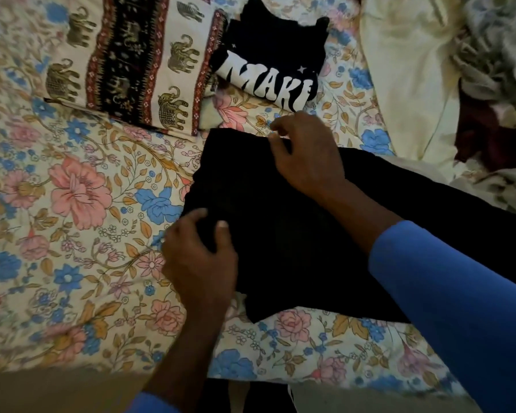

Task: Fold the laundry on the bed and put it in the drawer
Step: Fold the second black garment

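A plain black garment (280, 234) lies spread on the floral bedspread (78, 204), its far edge folded. My left hand (200, 257) grips its left edge, thumb and fingers curled round the cloth. At the garment's far edge my right hand (304, 153) pinches the cloth with bent fingers. A folded black T-shirt with white letters (271, 64) lies further back. Beside it sits a folded cloth with an elephant print (137, 64).
A heap of unfolded cream and patterned laundry (429, 70) fills the right side, with a dark red piece (483, 135) in it. The bed's near edge (102, 374) runs along the bottom, with tan floor below. No drawer is in view.
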Demonstrator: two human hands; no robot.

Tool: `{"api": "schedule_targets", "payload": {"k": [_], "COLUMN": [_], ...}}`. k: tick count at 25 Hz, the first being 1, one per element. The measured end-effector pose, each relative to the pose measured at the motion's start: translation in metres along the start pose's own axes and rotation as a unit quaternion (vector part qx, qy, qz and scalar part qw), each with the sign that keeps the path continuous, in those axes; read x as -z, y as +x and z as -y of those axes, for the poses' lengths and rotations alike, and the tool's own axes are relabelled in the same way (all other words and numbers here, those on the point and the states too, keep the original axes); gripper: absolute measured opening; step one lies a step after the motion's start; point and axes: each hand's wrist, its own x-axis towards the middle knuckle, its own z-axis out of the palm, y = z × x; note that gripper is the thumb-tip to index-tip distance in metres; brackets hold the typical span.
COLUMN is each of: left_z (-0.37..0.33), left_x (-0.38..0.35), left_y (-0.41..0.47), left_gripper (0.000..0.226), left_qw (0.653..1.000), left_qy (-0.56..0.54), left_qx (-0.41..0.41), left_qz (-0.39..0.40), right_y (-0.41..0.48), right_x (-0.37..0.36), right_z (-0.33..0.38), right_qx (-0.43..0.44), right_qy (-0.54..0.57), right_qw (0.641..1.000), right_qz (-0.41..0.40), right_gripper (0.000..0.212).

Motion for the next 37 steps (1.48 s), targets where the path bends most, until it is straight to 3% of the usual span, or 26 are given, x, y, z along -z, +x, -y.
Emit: {"api": "schedule_targets", "payload": {"k": [2, 4, 5, 7, 9, 11, 13, 15, 17, 20, 22, 25, 28, 31, 35, 36, 37], "left_z": [0.026, 0.042, 0.045, 0.049, 0.053, 0.056, 0.059, 0.057, 0.052, 0.025, -0.003, -0.042, -0.055, -0.062, -0.098, -0.113, -0.129], "left_x": [0.015, 0.020, 0.022, 0.025, 0.031, 0.034, 0.038, 0.042, 0.047, 0.045, 0.030, 0.003, -0.004, 0.002, 0.020, 0.025, 0.029], "left_y": [0.030, 0.045, 0.049, 0.058, 0.062, 0.062, 0.066, 0.071, 0.073, 0.088, 0.112, 0.139, 0.139, 0.131, 0.105, 0.093, 0.079], "left_gripper": [0.041, 0.041, 0.038, 0.032, 0.029, 0.029, 0.026, 0.021, 0.017, 0.031, 0.052, 0.074, 0.064, 0.045, 0.031, 0.025, 0.020], "left_qw": [0.998, 0.997, 0.996, 0.995, 0.993, 0.991, 0.988, 0.982, 0.982, 0.992, 0.989, 0.978, 0.968, 0.960, 0.928, 0.917, 0.906], "left_qy": [0.031, 0.055, 0.050, 0.033, 0.026, 0.020, -0.006, -0.032, -0.015, -0.036, -0.059, -0.004, -0.031, -0.042, -0.147, -0.173, -0.197], "left_qx": [0.045, 0.028, 0.027, 0.032, 0.034, 0.026, 0.039, 0.081, 0.094, 0.053, 0.053, 0.084, 0.105, 0.120, 0.194, 0.202, 0.205], "left_qz": [0.006, 0.048, 0.066, 0.089, 0.108, 0.132, 0.151, 0.168, 0.164, 0.108, 0.122, 0.190, 0.225, 0.251, 0.281, 0.297, 0.314], "right_y": [0.028, 0.052, 0.062, 0.086, 0.098, 0.098, 0.092, 0.087, 0.071, 0.018, -0.036, -0.111, -0.149, -0.167, -0.171, -0.171, -0.171], "right_x": [-0.029, -0.058, -0.068, -0.081, -0.080, -0.075, -0.070, -0.068, -0.060, -0.036, -0.023, -0.006, 0.009, 0.015, 0.022, 0.025, 0.030], "right_z": [0.033, 0.052, 0.058, 0.052, 0.046, 0.044, 0.056, 0.062, 0.065, 0.054, 0.034, -0.002, -0.023, -0.033, -0.030, -0.030, -0.028], "right_qx": [0.055, 0.077, 0.071, -0.029, -0.117, -0.069, -0.004, -0.005, -0.074, -0.223, -0.331, -0.424, -0.507, -0.477, -0.387, -0.359, -0.352], "right_qy": [-0.076, -0.137, -0.123, 0.015, 0.070, -0.003, -0.084, -0.083, -0.001, 0.179, 0.162, -0.051, -0.005, 0.134, 0.072, 0.134, 0.246], "right_qw": [0.990, 0.973, 0.975, 0.995, 0.990, 0.991, 0.977, 0.986, 0.997, 0.945, 0.918, 0.899, 0.858, 0.867, 0.914, 0.918, 0.900], "right_qz": [0.107, 0.169, 0.169, 0.099, 0.039, 0.116, 0.198, 0.147, 0.000, -0.156, -0.148, -0.097, -0.081, -0.049, -0.094, -0.099, -0.077], "right_gripper": [0.053, 0.053, 0.045, 0.026, 0.030, 0.042, 0.030, 0.019, 0.024, 0.018, 0.017, 0.050, 0.084, 0.064, 0.050, 0.044, 0.038]}}
